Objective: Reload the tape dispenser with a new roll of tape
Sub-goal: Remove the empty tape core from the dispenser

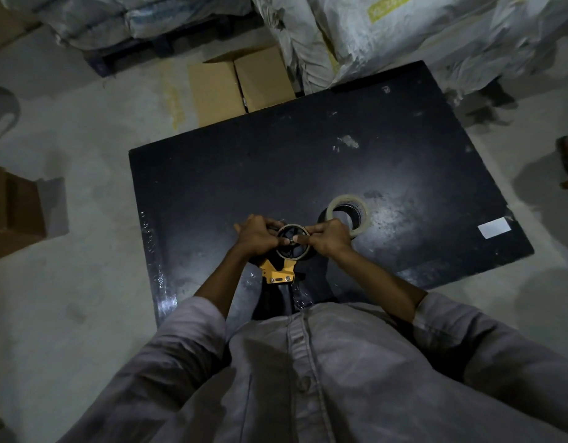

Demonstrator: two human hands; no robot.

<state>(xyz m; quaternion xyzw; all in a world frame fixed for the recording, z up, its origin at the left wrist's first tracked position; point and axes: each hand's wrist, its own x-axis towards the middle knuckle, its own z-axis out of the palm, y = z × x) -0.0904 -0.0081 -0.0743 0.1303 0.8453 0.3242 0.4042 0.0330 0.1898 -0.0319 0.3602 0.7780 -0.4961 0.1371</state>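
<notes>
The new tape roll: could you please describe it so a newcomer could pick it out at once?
Start at the black table. Towards its near right, the tape roll sits just beyond the right hand. It is the pale, free ring; the dark wheel beside it is mounted on the yellow dispenser.

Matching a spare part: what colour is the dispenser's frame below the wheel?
The frame is yellow-orange, seen in the head view.

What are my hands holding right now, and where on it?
The tape dispenser: left hand and right hand grip opposite sides of its round spool end.
</notes>
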